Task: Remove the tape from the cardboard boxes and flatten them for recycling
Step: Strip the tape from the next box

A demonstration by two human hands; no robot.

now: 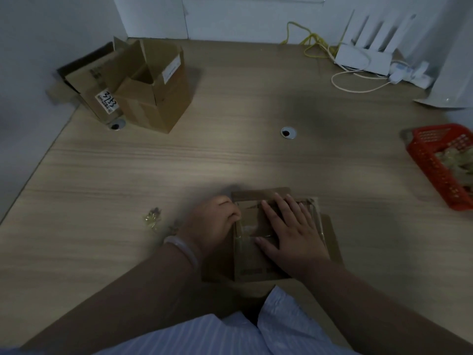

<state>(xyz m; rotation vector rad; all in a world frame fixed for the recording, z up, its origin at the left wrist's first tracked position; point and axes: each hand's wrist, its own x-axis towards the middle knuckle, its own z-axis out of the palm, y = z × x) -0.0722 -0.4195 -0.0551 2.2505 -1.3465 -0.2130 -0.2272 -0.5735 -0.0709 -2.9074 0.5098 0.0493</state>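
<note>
Now right hand (289, 231) flat on box (252, 262) — left hand (212, 224) grips edge.

This looks like an office workstation. A wide wood-grain desk (230, 155) has two round cable grommets (288, 132) set into its top, and plain white partition panels (243, 16) close it in at the back and left. In the far right corner a white router (363, 60) with upright antennas stands beside a yellow network cable (311, 41) and a white power strip (409, 73). Labelled shipping boxes (153, 98) stand in the far left corner.
</note>
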